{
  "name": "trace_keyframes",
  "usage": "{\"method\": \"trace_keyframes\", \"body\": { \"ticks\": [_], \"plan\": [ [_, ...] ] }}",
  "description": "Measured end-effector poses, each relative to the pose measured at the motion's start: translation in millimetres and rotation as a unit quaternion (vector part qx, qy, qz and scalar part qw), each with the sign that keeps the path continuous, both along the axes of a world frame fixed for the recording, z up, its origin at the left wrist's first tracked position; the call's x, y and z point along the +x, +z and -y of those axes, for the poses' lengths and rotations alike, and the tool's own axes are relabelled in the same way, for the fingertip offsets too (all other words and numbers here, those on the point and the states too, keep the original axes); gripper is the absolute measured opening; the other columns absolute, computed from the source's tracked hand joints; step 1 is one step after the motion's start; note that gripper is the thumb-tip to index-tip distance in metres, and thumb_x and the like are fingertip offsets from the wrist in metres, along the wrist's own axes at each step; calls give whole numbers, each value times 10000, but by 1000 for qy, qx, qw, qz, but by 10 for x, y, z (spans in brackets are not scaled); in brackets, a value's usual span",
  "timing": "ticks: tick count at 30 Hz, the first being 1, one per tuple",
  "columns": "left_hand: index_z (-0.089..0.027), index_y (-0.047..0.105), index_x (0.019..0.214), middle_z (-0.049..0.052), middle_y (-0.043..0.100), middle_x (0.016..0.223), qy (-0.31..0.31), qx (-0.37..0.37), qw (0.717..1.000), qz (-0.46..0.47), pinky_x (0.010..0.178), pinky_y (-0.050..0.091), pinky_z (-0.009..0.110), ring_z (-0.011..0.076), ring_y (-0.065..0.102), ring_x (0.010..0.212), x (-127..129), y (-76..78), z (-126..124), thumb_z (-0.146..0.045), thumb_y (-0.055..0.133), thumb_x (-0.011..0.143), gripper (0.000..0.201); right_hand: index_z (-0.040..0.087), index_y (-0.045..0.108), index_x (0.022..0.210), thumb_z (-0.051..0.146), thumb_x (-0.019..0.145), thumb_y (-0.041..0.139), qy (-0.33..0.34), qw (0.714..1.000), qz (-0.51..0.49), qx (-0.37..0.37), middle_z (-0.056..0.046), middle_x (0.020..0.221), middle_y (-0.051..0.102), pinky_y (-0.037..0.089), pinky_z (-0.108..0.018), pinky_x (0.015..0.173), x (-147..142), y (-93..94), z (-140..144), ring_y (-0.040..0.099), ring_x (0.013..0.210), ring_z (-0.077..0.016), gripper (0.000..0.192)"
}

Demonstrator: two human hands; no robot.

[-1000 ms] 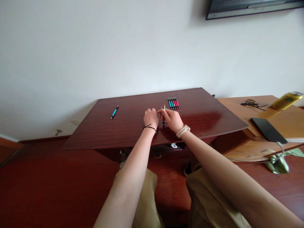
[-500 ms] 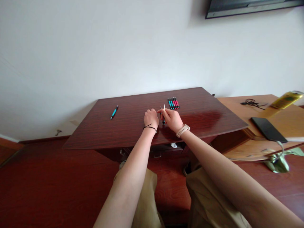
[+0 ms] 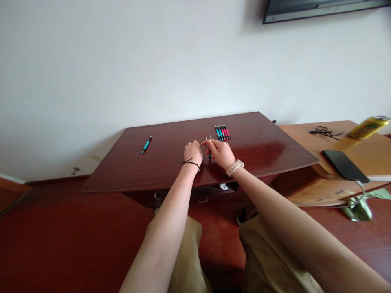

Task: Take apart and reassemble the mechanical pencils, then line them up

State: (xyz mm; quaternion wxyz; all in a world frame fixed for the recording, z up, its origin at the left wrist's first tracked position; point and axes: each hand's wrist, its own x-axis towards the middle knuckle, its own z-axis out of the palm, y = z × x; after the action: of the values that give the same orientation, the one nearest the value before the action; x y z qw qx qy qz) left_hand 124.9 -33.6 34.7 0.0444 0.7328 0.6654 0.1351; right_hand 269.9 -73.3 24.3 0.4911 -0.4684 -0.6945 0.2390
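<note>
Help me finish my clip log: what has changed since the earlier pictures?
Very little: the left hand seems to have eased slightly left. Nothing was visibly picked up or let go. The right hand keeps its grip on a slim item; the row of pens and lone blue pen stayed put.

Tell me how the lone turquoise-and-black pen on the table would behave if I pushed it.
The pen would probably roll or slide if pushed sideways, since it is slim and lies flat on a glossy table. Its thin body suggests little weight, and its straight barrel is likely stiff.
</note>
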Motion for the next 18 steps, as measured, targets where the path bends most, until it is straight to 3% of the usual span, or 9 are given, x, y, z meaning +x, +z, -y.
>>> {"method": "trace_keyframes", "body": {
  "ticks": [5, 12, 18],
  "plan": [
    [-97, 693, 1175, 266, 725, 1197, -2, 1, 1000, -7, 990, 558, 446, 390, 725, 1184, -2, -6, 6, -121, 593, 978, 223, 223, 813, 1105, 678, 1108, 402, 2, 1000, 0, 5, -27, 766, 731, 457, -269, 648, 12, -11, -8, 596, 594, -151, 614],
    [-124, 710, 1189, 207, 739, 1206, 6, 1, 1000, -31, 1011, 550, 375, 315, 725, 1196, -10, 3, 20, -119, 591, 984, 237, 201, 805, 1109, 707, 1099, 392, 3, 1000, 8, -2, -42, 781, 743, 462, -264, 646, 20, -22, -20, 605, 606, -156, 653],
    [-126, 741, 1166, 218, 730, 1193, -7, -2, 999, -43, 985, 559, 394, 337, 728, 1169, -46, 56, 49, -137, 570, 1000, 239, 198, 802, 1099, 664, 1113, 400, 8, 1000, 7, -3, -35, 770, 731, 460, -268, 649, 22, 5, -6, 600, 597, -151, 616]
  ]
}}
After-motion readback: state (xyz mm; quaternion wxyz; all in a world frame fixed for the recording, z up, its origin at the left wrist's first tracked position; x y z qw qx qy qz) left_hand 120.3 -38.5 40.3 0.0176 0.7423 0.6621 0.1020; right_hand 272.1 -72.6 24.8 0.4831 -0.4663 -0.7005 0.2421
